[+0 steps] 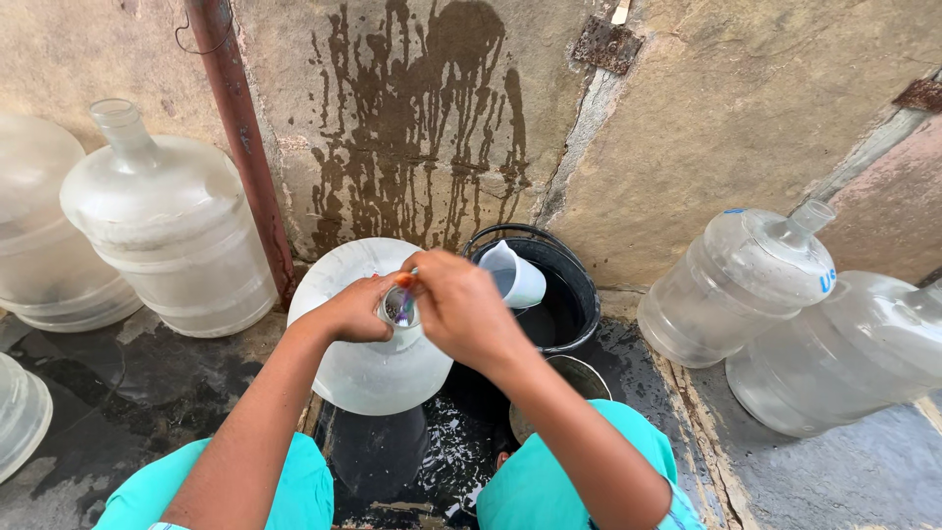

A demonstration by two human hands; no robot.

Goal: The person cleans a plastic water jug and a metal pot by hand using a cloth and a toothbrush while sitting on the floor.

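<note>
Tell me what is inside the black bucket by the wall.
The black bucket holds dark water with a white plastic jug tilted in it. The right hand covers part of its near rim, and nothing below the water's surface can be seen.

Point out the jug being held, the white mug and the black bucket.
held jug point(368, 368): head view, lower body.
white mug point(517, 278): head view, its side wall.
black bucket point(587, 294): head view, right rim.

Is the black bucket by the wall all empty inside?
No, the black bucket holds dark water, and a white jug sits tilted in it, right behind the right hand.
</note>
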